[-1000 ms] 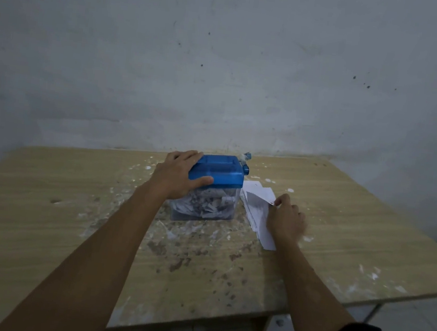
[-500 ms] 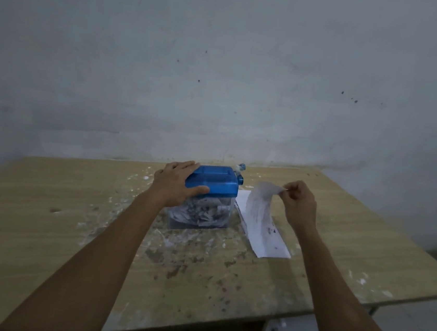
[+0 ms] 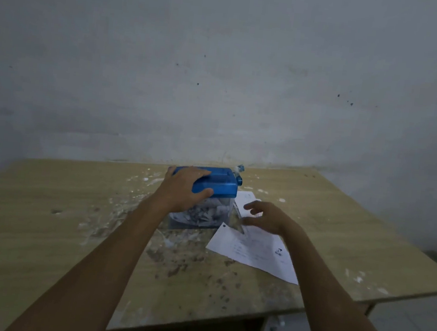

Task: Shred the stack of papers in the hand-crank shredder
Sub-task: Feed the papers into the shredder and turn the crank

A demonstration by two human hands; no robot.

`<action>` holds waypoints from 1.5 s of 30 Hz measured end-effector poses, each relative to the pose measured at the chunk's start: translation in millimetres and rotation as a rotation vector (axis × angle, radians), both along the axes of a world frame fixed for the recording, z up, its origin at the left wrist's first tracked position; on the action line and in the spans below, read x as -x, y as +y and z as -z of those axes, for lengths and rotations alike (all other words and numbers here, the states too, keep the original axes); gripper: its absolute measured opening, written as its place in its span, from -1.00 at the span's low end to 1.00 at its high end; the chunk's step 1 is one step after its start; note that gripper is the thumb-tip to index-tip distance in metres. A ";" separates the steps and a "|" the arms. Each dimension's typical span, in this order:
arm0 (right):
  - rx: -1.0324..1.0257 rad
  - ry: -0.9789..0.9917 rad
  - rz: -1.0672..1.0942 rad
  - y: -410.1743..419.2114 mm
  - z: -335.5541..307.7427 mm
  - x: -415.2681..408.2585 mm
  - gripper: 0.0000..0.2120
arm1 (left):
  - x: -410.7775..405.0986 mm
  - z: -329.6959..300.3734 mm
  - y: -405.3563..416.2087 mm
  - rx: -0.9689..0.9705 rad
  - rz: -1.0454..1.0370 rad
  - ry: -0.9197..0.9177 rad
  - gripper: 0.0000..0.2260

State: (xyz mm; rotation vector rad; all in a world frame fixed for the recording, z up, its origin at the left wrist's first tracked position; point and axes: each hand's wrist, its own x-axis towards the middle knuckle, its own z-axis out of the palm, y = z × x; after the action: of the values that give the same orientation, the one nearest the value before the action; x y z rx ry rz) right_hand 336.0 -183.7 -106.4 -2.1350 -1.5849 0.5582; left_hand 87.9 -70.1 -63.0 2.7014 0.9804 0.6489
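Wooden counter (image 3: 41, 227) against a grey wall (image 3: 224, 57), surface littered with white scraps and brown stains (image 3: 173, 263), densest at 6 to 9 o'clock of the shredder. Shredder (image 3: 210, 191) sits mid-counter near the back edge: blue lid, clear bin below packed with shredded paper, small crank (image 3: 239, 169) poking off its 2 o'clock corner. Nothing blocks the crank side. Left hand (image 3: 184, 188) lies palm-down on the lid's left half, fingers over the top, thumb hooked on the front edge, clamped on the shredder; forearm runs straight in from 7 o'clock. Right hand (image 3: 266, 217) hovers just right of the bin, loosely open, fingers spread and pointing toward the shredder at 9 o'clock, gripping nothing; contact with the paper below is unclear from motion blur. Loose sheet (image 3: 251, 250) lies flat and skewed on the counter at 5 o'clock of the shredder, partly under the right hand and forearm. Remaining paper stack (image 3: 245, 197) peeks out at 3 o'clock of the shredder, just beyond the right hand's fingertips.
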 end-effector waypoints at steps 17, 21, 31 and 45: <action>-0.130 -0.011 -0.034 -3.6 26.6 19.3 -0.83 | 7.5 -5.6 -10.6 0.049 0.006 -0.077 -0.57; -0.290 0.243 -0.091 -16.6 -5.2 19.5 -0.85 | 14.2 -5.4 -17.6 0.050 0.058 -0.269 -0.57; -0.732 0.605 -0.062 -7.6 -110.3 52.2 -0.86 | -2.1 -25.2 -33.2 0.203 0.108 -0.504 -0.78; -0.677 0.123 0.077 60.8 -76.8 11.3 -0.77 | -17.1 -81.3 31.1 0.242 -0.086 -0.873 -0.86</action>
State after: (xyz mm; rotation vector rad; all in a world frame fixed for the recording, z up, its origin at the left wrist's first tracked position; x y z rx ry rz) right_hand 324.7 -122.9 -29.6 -1.6045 -1.3608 0.0919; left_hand 105.0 -39.0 18.3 1.8411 0.8383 1.4342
